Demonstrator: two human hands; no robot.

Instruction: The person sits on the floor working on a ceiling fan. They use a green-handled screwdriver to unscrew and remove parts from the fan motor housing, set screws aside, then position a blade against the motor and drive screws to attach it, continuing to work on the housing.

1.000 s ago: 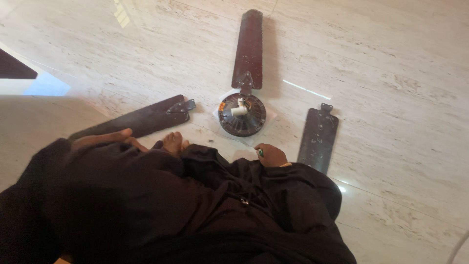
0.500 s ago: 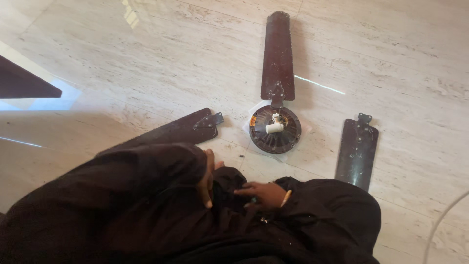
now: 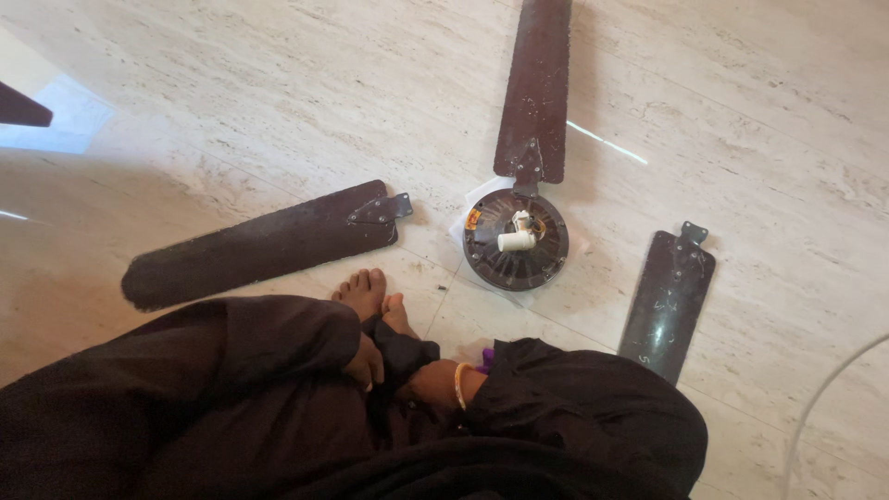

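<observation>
Cannot tell what either grip holds. Left hand (image 3: pixel 369 361) curled against the dark garment (image 3: pixel 231 398), fingers tucked out of sight under the sleeve. Right hand (image 3: pixel 428 380) just beside it, pressed into the same cloth over the lap, fingers buried in the folds, so open or closed cannot be judged. Yellow bangle (image 3: pixel 458 385) on the right wrist.

Against the picture of half a second ago: hands sit lower and closer together in the lap, and two bare feet (image 3: pixel 366 292) now show past the hem, toes toward the fan parts. Fan parts lie in the same arrangement on the floor (image 3: pixel 231 111).

Counted from left to right: one dark furniture corner (image 3: pixel 20 106), cut by the left edge. Three brown fan blades: left blade (image 3: pixel 259 245) loose, flat on the floor, bracket end toward the middle; top blade (image 3: pixel 535 88) joined to the round motor hub (image 3: pixel 516 264), tip cut by the upper edge; right blade (image 3: pixel 669 301) loose, apart from the hub, lower end hidden behind the garment. One hub, one white cylinder (image 3: pixel 516 242) at its middle, one pale sheet (image 3: pixel 461 222) under it. One thin white cable (image 3: pixel 820 398) curving off at lower right.

Small purple scrap (image 3: pixel 486 354) by the right sleeve, too little showing to name.
</observation>
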